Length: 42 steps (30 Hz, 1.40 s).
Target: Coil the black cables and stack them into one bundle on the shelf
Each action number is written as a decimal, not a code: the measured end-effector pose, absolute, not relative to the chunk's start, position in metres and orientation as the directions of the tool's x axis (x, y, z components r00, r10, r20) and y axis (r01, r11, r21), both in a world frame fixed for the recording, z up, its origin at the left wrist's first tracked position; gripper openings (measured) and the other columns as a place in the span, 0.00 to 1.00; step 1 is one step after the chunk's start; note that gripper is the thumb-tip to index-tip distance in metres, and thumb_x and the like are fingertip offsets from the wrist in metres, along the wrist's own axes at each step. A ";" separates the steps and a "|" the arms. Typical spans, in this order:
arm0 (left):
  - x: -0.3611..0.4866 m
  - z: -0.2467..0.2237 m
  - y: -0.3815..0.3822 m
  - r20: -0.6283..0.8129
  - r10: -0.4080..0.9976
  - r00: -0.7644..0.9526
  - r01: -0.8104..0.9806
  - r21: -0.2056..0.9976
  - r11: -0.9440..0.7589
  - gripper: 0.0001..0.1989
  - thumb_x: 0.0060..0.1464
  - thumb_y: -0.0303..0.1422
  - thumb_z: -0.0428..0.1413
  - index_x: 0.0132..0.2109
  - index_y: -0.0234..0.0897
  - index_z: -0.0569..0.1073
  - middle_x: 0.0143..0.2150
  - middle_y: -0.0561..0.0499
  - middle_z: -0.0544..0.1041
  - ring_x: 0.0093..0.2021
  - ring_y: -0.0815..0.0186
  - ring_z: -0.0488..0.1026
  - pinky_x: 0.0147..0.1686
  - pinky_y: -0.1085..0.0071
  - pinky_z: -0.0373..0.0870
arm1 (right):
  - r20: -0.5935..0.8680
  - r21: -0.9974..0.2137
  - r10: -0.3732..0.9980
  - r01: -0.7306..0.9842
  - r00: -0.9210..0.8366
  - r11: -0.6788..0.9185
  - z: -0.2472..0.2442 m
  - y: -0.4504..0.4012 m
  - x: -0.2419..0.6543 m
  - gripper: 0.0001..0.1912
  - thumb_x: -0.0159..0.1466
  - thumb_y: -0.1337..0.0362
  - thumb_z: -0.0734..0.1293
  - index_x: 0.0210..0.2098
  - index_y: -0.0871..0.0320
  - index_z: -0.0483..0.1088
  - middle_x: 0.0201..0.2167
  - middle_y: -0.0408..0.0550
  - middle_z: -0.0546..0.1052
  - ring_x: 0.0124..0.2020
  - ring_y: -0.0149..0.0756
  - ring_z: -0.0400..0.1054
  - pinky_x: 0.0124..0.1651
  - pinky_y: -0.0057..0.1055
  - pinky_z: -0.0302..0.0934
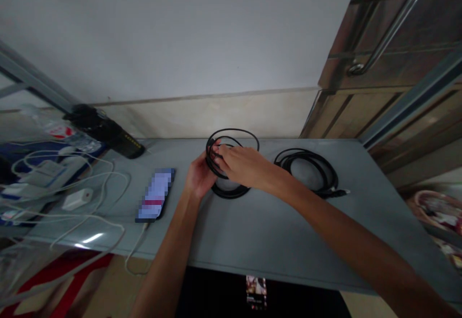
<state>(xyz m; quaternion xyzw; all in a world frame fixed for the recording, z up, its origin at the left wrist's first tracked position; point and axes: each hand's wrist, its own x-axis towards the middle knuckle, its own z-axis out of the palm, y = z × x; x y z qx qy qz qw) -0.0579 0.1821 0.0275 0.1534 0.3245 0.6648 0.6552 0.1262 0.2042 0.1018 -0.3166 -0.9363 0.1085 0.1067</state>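
A black cable (235, 130) is looped in several turns between my hands, above the middle of the grey table. My left hand (200, 173) grips the bunched loops on their left side, fingers curled round them. Reaching across from the right, my right hand (240, 164) is closed on the same cable, its fingertips partly hidden. Below my hands, the lower turns of black cable (231, 194) hang or rest near the tabletop; I cannot tell which. A second coiled black cable (327, 169) lies on the table to the right, its connector end pointing right.
A phone (157, 195) lies left of my hands with a white charging cable (134, 255) plugged in. Farther left are a black bottle (115, 133), a clear plastic bottle (72, 133), a white adapter (77, 199) and tangled white cords. A wall (216, 111) stands behind the table (267, 241).
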 end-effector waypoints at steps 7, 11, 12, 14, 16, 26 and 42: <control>-0.058 0.017 0.179 -0.116 0.989 -0.089 -0.606 0.794 0.039 0.19 0.66 0.31 0.66 0.62 0.40 0.82 0.50 0.51 0.87 0.45 0.66 0.85 0.46 0.73 0.81 | 0.155 -0.178 0.619 0.595 -0.770 0.784 0.072 0.202 0.114 0.24 0.82 0.60 0.60 0.70 0.71 0.64 0.52 0.68 0.82 0.51 0.54 0.81 0.48 0.44 0.73; -0.056 0.017 0.179 -0.075 0.995 -0.067 -0.605 0.796 0.019 0.19 0.66 0.31 0.67 0.62 0.38 0.82 0.52 0.49 0.88 0.46 0.66 0.85 0.47 0.74 0.81 | 0.200 -0.176 0.632 0.607 -0.749 0.775 0.076 0.204 0.116 0.18 0.81 0.66 0.58 0.63 0.67 0.71 0.53 0.65 0.82 0.52 0.51 0.81 0.49 0.41 0.73; -0.055 0.018 0.179 -0.068 0.995 -0.067 -0.599 0.801 0.014 0.19 0.66 0.32 0.66 0.62 0.38 0.83 0.54 0.48 0.87 0.49 0.64 0.86 0.48 0.73 0.82 | 0.211 -0.175 0.637 0.612 -0.742 0.771 0.079 0.203 0.117 0.18 0.82 0.62 0.60 0.63 0.67 0.71 0.54 0.65 0.82 0.53 0.52 0.81 0.49 0.42 0.73; -0.054 0.019 0.178 -0.059 0.996 -0.064 -0.578 0.816 0.011 0.18 0.67 0.33 0.65 0.62 0.38 0.83 0.59 0.46 0.86 0.57 0.59 0.84 0.53 0.70 0.82 | 0.217 -0.165 0.643 0.622 -0.734 0.765 0.083 0.203 0.118 0.24 0.81 0.54 0.64 0.65 0.67 0.70 0.57 0.67 0.80 0.54 0.54 0.80 0.49 0.42 0.74; -0.052 0.021 0.177 -0.055 0.997 -0.047 -0.555 0.831 0.020 0.19 0.66 0.33 0.65 0.62 0.38 0.82 0.62 0.44 0.85 0.65 0.54 0.81 0.59 0.65 0.81 | 0.207 -0.156 0.646 0.627 -0.735 0.763 0.085 0.201 0.118 0.27 0.81 0.51 0.65 0.67 0.67 0.68 0.59 0.69 0.79 0.54 0.55 0.79 0.49 0.42 0.74; -0.048 0.026 0.175 -0.055 0.996 0.063 -0.571 0.817 0.082 0.21 0.65 0.35 0.65 0.62 0.34 0.82 0.61 0.38 0.85 0.68 0.44 0.78 0.66 0.53 0.78 | 0.132 -0.293 0.709 0.656 -0.693 0.695 0.079 0.207 0.111 0.18 0.81 0.64 0.55 0.62 0.65 0.68 0.52 0.66 0.82 0.51 0.53 0.81 0.46 0.41 0.73; -0.053 0.021 0.181 -0.121 0.991 -0.053 -0.669 0.742 0.055 0.17 0.75 0.36 0.56 0.63 0.42 0.82 0.58 0.46 0.87 0.51 0.61 0.85 0.54 0.66 0.81 | 0.199 -0.496 0.716 0.561 -0.669 0.662 0.071 0.227 0.120 0.20 0.79 0.65 0.64 0.67 0.62 0.58 0.54 0.61 0.81 0.53 0.45 0.79 0.47 0.35 0.69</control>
